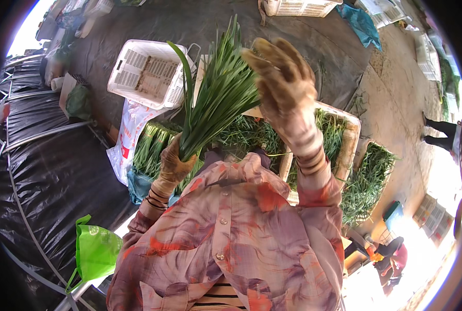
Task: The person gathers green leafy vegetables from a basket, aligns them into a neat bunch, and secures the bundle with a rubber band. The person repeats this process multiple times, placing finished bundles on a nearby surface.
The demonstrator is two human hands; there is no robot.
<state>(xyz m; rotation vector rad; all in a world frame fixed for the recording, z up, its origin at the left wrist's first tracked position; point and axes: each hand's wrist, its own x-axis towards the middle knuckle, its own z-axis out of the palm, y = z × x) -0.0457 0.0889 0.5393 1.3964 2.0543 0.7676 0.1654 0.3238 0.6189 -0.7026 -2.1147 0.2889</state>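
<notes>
A bunch of long flat green chives (223, 85) fans upward in front of me. Its lower end is gripped in my left hand (174, 165), which wears a brownish glove. My right hand (287, 78), in a stained tan glove, is raised just right of the leaves. Its fingers are stretched out, somewhat blurred, with nothing visible in them. Beyond my left hand, several bundled chives (150, 142) lie beside a white and blue plastic sack. Loose greens (249, 132) lie low in front of me, partly hidden by the bunch and my right arm.
An upright white plastic crate (118, 85) stands ahead on the left. Crates of greens (368, 181) sit to my right. Black sheeting (49, 176) over bent poles and a green bag (97, 251) are on my left. Other people (394, 259) are at the far right.
</notes>
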